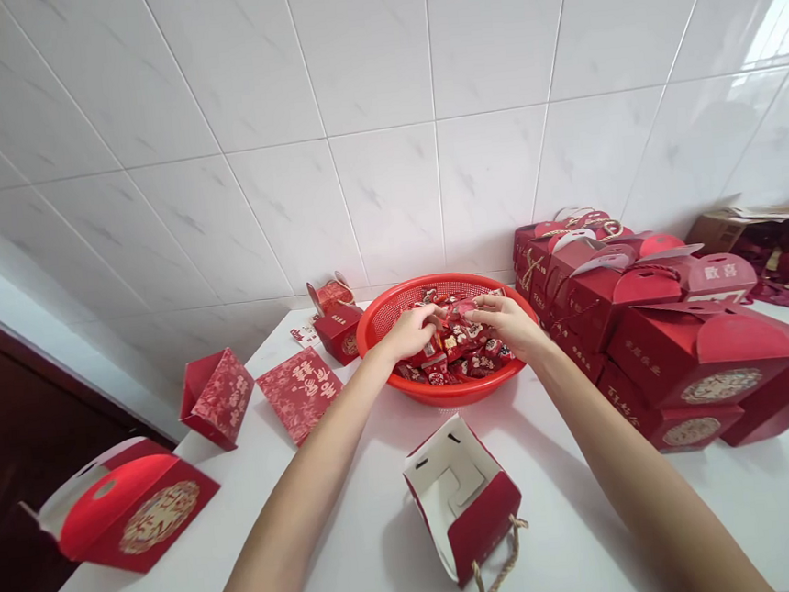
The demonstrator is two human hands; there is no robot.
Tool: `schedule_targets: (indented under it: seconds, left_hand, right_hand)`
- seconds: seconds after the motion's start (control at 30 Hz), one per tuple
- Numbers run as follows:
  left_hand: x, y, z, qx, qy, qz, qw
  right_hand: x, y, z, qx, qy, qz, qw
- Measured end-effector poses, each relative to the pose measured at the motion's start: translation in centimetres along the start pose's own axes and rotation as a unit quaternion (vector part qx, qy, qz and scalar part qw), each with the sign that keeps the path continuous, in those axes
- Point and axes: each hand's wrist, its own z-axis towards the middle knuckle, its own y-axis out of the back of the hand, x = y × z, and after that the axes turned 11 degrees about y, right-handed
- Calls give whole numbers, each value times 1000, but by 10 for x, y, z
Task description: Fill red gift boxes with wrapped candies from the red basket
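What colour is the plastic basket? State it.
The basket is bright orange-red, seen best in the head view.

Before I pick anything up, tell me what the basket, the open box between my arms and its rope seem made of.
Basket: glossy plastic, judging by its shine and moulded holes.
Box: probably card, smooth red outside, white inside, with thin folded walls.
Rope: matte, tan and twisted, likely jute, though a synthetic look-alike is possible.
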Motion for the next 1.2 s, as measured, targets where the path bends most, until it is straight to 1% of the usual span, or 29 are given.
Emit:
schedule_targets:
  seconds: [0.2,0.4,0.57,0.7,0.77,0.87,0.93,1.0,1.1,1.17,1.2]
  left_hand:
    - [-8,-2,-5,68,-15,118,991]
    - [-12,-9,-4,130,-26,222,966]
    - [-14,-17,4,137,-26,284,949]
    - [-16,-25,11,122,2,295,948]
    - [-17,-25,12,116,13,289,950]
    - [-19,-20,11,96,20,261,960]
    - [-21,-14,8,65,15,231,971]
    - [-22,-9,6,21,7,201,979]
    - [-23,-6,4,-75,-15,122,990]
    - [-22,-7,5,-130,-48,50,989]
    - [-22,-9,5,-147,-68,22,987]
  right_hand:
    - [1,-2,-1,-3,2,4,1000]
    - [-1,-2,0,-15,10,8,1000]
    - [-2,-1,1,-11,10,6,1000]
    - [-2,0,1,-3,8,7,1000]
    - [-4,1,1,-5,11,8,1000]
    - [-6,1,3,-11,13,17,1000]
    - [-8,1,3,-19,10,26,999]
    - [-9,1,3,-25,6,36,999]
    - [-7,0,2,-23,-4,49,999]
    - [-4,0,1,-12,-15,64,998]
    - [-3,1,1,2,-21,78,997]
